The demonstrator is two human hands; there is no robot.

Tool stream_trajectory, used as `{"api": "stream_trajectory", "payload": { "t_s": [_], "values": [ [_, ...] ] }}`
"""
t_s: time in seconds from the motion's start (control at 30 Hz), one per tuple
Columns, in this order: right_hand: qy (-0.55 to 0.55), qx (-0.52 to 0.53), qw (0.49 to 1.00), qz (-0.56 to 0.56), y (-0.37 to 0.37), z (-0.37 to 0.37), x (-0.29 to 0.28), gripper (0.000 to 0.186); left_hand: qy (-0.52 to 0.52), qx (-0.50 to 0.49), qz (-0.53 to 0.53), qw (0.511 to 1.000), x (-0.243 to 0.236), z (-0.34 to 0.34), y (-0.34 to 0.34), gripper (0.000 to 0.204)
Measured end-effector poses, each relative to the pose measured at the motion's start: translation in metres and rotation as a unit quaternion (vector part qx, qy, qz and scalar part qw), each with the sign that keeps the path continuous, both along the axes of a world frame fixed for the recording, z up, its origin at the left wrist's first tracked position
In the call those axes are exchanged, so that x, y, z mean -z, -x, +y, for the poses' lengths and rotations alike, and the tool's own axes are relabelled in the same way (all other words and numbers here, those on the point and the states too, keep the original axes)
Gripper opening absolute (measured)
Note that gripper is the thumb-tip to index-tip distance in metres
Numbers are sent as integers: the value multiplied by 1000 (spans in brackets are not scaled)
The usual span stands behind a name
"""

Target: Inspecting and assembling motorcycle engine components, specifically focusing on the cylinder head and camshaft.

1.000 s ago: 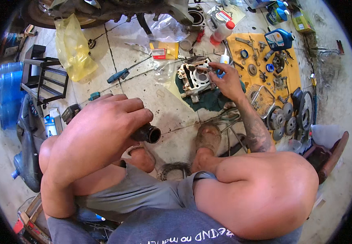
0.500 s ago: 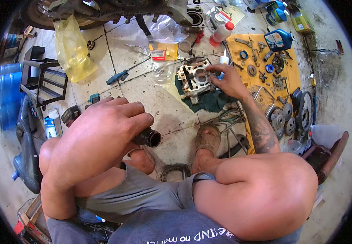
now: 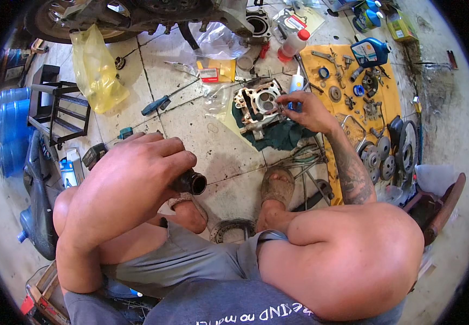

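Observation:
My left hand [image 3: 142, 162], at the left in front of my knee, is closed round a black tube-shaped part [image 3: 194, 183]. The part's round open end points right; the rest is hidden by my fingers. Farther off, a metal engine cylinder head [image 3: 259, 103] lies with its round chamber and two valve faces showing. It rests on a dark green cloth [image 3: 286, 136]. My right hand [image 3: 306, 111] is at the head's right edge, thumb and fingers brought together in a pinch. Whatever is between those fingertips is too small to name.
Right of the head lies a yellow sheet [image 3: 348, 89] with several engine parts. A white bottle [image 3: 297, 81] and a red-capped bottle [image 3: 293, 46] stand beyond my right hand. A screwdriver [image 3: 156, 105] and a yellow plastic bag [image 3: 99, 76] lie left. Pliers [image 3: 305, 157] lie near my right foot.
My left hand has shifted slightly left with the black tube-shaped part. My right fingers have drawn a little right and down, and the chamber's valve faces show more fully.

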State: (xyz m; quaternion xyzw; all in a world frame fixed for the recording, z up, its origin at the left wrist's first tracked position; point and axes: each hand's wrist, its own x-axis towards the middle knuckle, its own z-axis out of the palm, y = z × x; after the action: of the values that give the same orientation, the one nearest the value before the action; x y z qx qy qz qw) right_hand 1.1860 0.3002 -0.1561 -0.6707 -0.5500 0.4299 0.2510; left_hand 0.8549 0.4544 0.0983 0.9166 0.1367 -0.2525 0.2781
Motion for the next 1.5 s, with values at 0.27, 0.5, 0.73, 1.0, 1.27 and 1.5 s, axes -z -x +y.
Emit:
{"api": "stream_trajectory", "payload": {
  "t_s": [0.27,0.5,0.73,1.0,1.27,1.5],
  "values": [
    [-64,195,974,-91,21,-7,14,34,14,-3,-29,999,-2,-2,-1,40],
    [-96,210,972,-54,35,-17,24,33,-6,-11,-22,1000,0,-1,3,41],
    [-164,181,965,-92,45,-23,23,33,10,-3,-34,999,-5,0,1,39],
    [-136,277,946,-102,57,-13,25,29,2,-6,-34,999,-2,-2,2,34],
    [-148,324,930,-94,48,-14,24,29,7,-5,-42,999,0,-2,3,33],
    [-149,296,937,-109,37,-20,21,30,5,-15,-24,1000,-4,0,1,35]
  ]
}}
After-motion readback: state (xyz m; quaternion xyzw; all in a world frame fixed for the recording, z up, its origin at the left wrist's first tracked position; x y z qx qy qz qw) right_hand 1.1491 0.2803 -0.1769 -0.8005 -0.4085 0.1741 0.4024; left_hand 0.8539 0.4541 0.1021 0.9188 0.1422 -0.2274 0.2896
